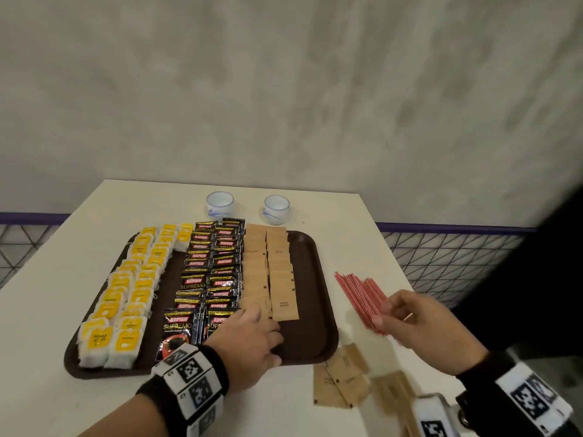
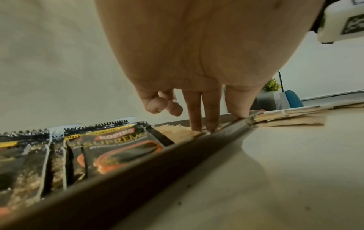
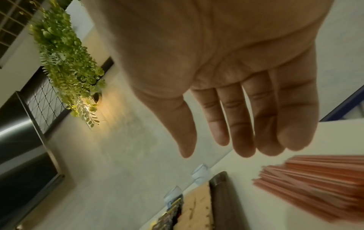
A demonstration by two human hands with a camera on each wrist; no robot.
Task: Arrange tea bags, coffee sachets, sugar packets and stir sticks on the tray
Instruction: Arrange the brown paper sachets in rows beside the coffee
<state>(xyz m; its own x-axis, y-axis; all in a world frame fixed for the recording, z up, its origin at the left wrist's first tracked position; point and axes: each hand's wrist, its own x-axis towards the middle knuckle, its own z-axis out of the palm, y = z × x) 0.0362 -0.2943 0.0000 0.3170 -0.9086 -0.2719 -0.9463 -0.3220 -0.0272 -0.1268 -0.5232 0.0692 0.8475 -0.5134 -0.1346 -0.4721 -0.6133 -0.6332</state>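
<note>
The brown tray (image 1: pixel 315 263) on the white worktop (image 1: pixel 47 310) carries rows of yellow tea bags (image 1: pixel 132 285), Kopiko coffee sachets (image 1: pixel 208 272) and brown sugar packets (image 1: pixel 271 269). The left hand (image 1: pixel 252 339) rests on the tray's near edge, grip spread, straight fingers (image 2: pixel 211 112) touching the packets. The right hand (image 1: pixel 422 323) hovers relaxed, empty, over the red stir sticks (image 1: pixel 359 294) beside the tray.

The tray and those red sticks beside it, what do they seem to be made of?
The tray looks like dark brown moulded plastic with a dull sheen: rounded corners, raised rim. The stir sticks look like thin plastic, red with pale stripes, though coated paper is possible; they are too blurred in the right wrist view to tell.
</note>
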